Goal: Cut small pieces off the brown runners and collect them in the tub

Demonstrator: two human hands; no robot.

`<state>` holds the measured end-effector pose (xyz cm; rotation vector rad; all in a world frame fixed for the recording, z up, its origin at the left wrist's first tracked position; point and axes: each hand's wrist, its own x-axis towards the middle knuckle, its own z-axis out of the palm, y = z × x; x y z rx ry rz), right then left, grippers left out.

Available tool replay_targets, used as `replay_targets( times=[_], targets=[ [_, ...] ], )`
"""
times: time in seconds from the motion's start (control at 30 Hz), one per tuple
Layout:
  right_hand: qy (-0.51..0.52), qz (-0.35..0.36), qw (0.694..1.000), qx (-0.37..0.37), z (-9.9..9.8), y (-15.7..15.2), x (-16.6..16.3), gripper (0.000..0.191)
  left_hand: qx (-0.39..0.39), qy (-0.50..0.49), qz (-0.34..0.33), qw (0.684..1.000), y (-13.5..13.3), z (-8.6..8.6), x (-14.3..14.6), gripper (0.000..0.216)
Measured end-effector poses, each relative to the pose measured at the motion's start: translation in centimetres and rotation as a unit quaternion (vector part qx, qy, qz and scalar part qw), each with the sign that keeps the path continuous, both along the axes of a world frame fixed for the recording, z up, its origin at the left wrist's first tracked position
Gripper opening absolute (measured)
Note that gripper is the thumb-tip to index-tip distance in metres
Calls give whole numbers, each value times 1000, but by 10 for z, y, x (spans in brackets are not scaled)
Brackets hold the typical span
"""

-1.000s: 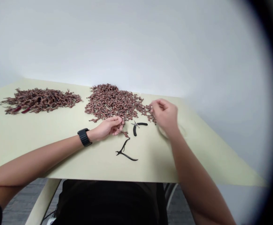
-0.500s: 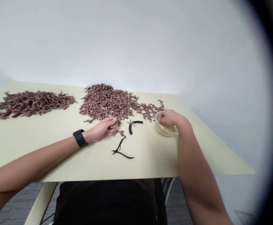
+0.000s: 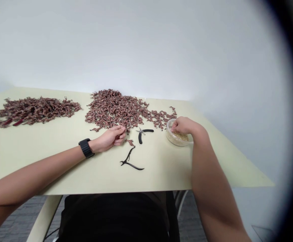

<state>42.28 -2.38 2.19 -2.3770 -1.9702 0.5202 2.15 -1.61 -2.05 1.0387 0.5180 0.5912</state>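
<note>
My right hand (image 3: pixel 183 125) bends down into a clear bowl (image 3: pixel 172 137) of tiny gold bits (image 3: pixel 183 136), right of the middle. My left hand (image 3: pixel 111 137) curls in near the middle. I can't tell if either holds anything. The table (image 3: pixel 163 168) is pale yellow, and the wall (image 3: pixel 136 43) behind is pale grey. Twisty, bumpy brown pieces (image 3: pixel 116 111) lie all heaped up just above my left hand.

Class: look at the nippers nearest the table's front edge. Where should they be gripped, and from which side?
Probably by both handles, coming from the right: the nippers lie flat, jaws pointing left, handles splayed apart towards the right. Mind the brown piece near the far handle's tip.
</note>
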Motion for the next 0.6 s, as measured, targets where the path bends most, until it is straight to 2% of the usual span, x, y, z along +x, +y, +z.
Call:
replay_targets(
  times=[0.07,0.1,0.17,0.2,0.23,0.27,0.3,0.4,0.5,0.6],
  targets=[
    [-7,-1,1000,14,7,-3,0,19,1,-4,3,1000,-1,0,1,24],
    [-3,-12,999,49,12,-5,-4,16,3,-5,9,1000,-1,1,1,23],
    [32,-52,981,185,25,-10,-21,10,9,-8,26,1000,-2,3,2,21],
    [74,-71,955,279,31,-13,-35,12,10,-11,32,999,-3,4,3,21],
    [133,-68,928,341,35,-17,-52,15,10,-17,36,999,-3,6,3,21],
    [209,-39,913,349,37,-21,-71,18,9,-23,37,999,-4,8,4,20],
    [280,4,905,320,37,-24,-92,20,8,-30,37,999,-4,11,4,20],
    [391,132,890,194,25,-31,-149,21,6,-46,49,998,-6,16,4,19],
    [385,176,879,218,4,-30,-180,20,6,-48,67,997,-5,17,3,18],
    [376,162,871,271,-13,-26,-188,17,7,-48,70,996,-3,15,1,17]
  ],
)
